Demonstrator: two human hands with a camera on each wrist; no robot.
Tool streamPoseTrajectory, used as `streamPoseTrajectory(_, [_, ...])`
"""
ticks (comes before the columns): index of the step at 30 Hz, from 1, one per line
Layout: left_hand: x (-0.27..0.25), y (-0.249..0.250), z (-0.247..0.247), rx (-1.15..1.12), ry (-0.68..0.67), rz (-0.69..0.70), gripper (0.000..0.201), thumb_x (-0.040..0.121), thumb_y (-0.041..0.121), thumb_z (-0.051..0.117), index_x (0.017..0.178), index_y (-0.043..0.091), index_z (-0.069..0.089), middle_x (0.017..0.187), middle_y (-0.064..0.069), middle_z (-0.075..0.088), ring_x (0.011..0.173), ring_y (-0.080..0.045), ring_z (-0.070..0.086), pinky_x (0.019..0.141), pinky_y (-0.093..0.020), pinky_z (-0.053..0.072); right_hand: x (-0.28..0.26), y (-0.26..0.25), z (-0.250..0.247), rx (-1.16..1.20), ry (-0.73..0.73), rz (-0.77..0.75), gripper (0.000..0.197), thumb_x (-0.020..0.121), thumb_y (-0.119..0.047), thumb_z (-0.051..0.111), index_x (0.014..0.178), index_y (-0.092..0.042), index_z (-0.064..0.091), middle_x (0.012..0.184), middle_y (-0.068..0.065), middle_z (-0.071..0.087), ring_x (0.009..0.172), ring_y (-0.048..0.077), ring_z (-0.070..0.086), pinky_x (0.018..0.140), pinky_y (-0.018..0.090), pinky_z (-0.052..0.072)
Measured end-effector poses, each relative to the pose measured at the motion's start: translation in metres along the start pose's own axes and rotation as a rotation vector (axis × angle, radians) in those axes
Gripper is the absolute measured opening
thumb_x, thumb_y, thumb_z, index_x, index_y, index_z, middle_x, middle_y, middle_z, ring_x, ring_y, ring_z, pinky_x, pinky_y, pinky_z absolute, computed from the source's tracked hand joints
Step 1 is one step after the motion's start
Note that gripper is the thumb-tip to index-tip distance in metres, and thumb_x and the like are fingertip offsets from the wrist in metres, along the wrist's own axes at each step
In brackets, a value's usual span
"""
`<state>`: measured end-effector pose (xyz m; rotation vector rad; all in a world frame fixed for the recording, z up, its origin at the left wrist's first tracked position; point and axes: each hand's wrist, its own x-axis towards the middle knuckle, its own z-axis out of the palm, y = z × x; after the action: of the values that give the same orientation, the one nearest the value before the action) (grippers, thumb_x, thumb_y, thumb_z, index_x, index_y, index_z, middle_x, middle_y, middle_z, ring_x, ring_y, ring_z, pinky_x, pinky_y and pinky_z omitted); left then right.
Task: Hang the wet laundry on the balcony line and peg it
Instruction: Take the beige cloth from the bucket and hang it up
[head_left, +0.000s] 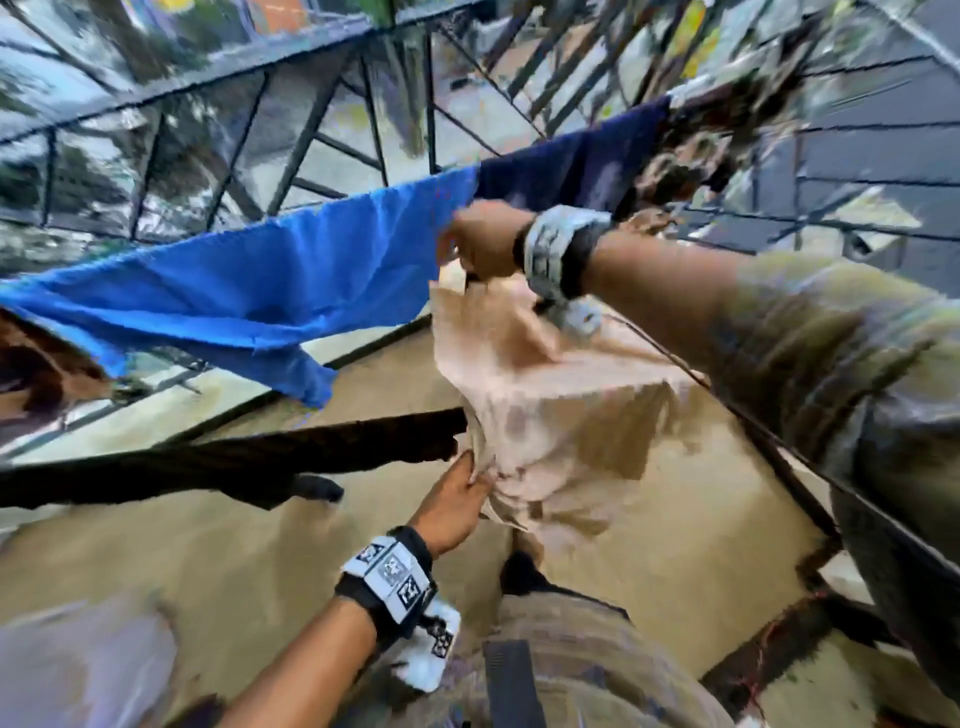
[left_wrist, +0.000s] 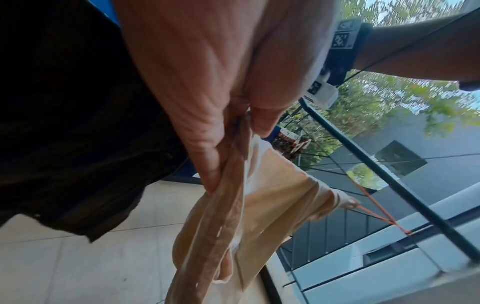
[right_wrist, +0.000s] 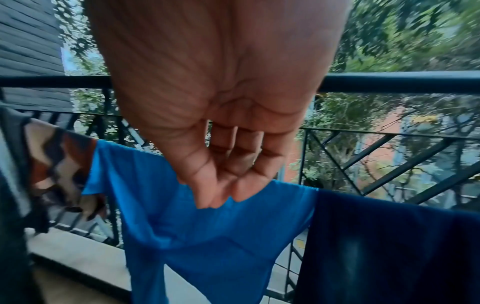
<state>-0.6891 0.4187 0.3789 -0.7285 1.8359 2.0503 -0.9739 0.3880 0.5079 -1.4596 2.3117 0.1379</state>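
A wet beige cloth (head_left: 545, 405) hangs in front of me, and its top fold runs along a thin dark line (head_left: 769, 436) under my right arm. My left hand (head_left: 462, 493) grips a bunched lower edge of it; in the left wrist view the left hand (left_wrist: 239, 131) has thumb and fingers wrapped round a beige cloth (left_wrist: 272, 205) strip. My right hand (head_left: 467, 244) is raised over the cloth's upper end. In the right wrist view the right hand (right_wrist: 218, 195) has curled fingers meeting the thumb, with no cloth visible between them. No peg is in view.
A bright blue cloth (head_left: 234, 291) and a navy one (head_left: 571, 161) hang on the far line before the black railing (head_left: 260, 62). A black garment (head_left: 208, 462) hangs on a nearer line at left, and a patterned cloth (head_left: 31, 364) at far left. Tiled floor below.
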Motion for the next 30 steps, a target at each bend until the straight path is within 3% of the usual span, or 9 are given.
streamPoseTrajectory(3, [0.011,-0.043,0.000,0.027,0.000,-0.061,0.043,0.087,0.054,0.059,0.127,0.040,0.058,0.132,0.006,0.065,0.124,-0.019,0.060,0.111,-0.051,0.042,-0.017,0.013,0.045,0.051,-0.061,0.030,0.040,0.081,-0.015,0.057,0.114,-0.036,0.066,0.113,0.006,0.068,0.103,0.031,0.063,0.083,0.030,0.046])
streamPoseTrajectory(7, [0.007,-0.035,0.005,0.171,0.031,-0.100,0.039,0.082,0.053,0.060,0.116,0.035,0.065,0.116,0.012,0.073,0.112,-0.011,0.066,0.106,-0.046,0.047,-0.076,0.051,0.058,0.174,-0.056,0.101,0.035,0.081,-0.023,0.064,0.113,-0.034,0.067,0.109,0.000,0.069,0.100,0.028,0.063,0.088,0.039,0.052])
streamPoseTrajectory(11, [0.006,-0.014,0.002,0.452,0.082,-0.142,0.037,0.077,0.061,0.057,0.095,0.033,0.072,0.091,0.012,0.076,0.088,-0.010,0.071,0.089,-0.046,0.056,-0.155,0.107,0.094,0.422,0.127,0.286,0.015,0.085,-0.030,0.070,0.100,-0.028,0.069,0.085,-0.006,0.067,0.079,0.019,0.062,0.080,0.037,0.053])
streamPoseTrajectory(14, [0.005,0.011,-0.003,0.688,0.238,-0.132,0.021,0.086,0.044,0.067,0.098,0.029,0.074,0.091,0.007,0.076,0.082,-0.008,0.070,0.088,-0.035,0.056,-0.222,0.139,0.135,0.526,0.345,0.470,0.011,0.083,-0.038,0.071,0.088,-0.028,0.070,0.075,-0.009,0.066,0.071,0.014,0.063,0.068,0.035,0.053])
streamPoseTrajectory(18, [0.008,0.040,-0.006,0.914,0.392,0.009,0.018,0.087,0.028,0.072,0.105,0.022,0.073,0.087,0.004,0.073,0.082,-0.014,0.069,0.081,-0.029,0.052,-0.297,0.169,0.189,0.605,0.512,0.789,0.030,0.079,-0.050,0.072,0.074,-0.023,0.059,0.065,-0.008,0.059,0.065,0.017,0.058,0.059,0.030,0.043])
streamPoseTrajectory(20, [0.013,0.050,-0.005,1.010,0.375,0.141,0.018,0.088,0.023,0.071,0.105,0.019,0.073,0.095,-0.003,0.071,0.090,-0.024,0.066,0.084,-0.035,0.048,-0.316,0.176,0.209,0.640,0.470,0.909,0.032,0.079,-0.051,0.072,0.076,-0.022,0.059,0.068,-0.006,0.061,0.070,0.020,0.060,0.063,0.032,0.045])
streamPoseTrajectory(23, [0.030,0.058,0.001,1.102,0.301,0.284,0.026,0.084,0.030,0.061,0.104,0.017,0.071,0.097,-0.005,0.068,0.090,-0.029,0.061,0.081,-0.039,0.045,-0.329,0.182,0.224,0.768,0.347,1.027,0.026,0.081,-0.040,0.074,0.098,-0.024,0.064,0.084,0.001,0.067,0.080,0.021,0.060,0.075,0.032,0.046])
streamPoseTrajectory(26, [0.056,0.056,0.008,1.150,0.197,0.294,0.035,0.082,0.037,0.056,0.110,0.021,0.070,0.105,-0.002,0.068,0.097,-0.029,0.060,0.088,-0.039,0.044,-0.315,0.195,0.242,0.949,0.453,1.114,0.042,0.078,-0.038,0.075,0.113,-0.026,0.056,0.094,0.002,0.066,0.084,0.022,0.060,0.081,0.038,0.049])
streamPoseTrajectory(30, [0.086,0.053,0.027,1.176,0.080,0.332,0.037,0.084,0.036,0.059,0.116,0.021,0.070,0.109,-0.001,0.069,0.102,-0.028,0.059,0.090,-0.039,0.044,-0.291,0.225,0.285,1.057,0.575,1.141,0.049,0.065,-0.040,0.068,0.110,-0.036,0.050,0.099,0.003,0.072,0.089,0.034,0.070,0.079,0.051,0.058])
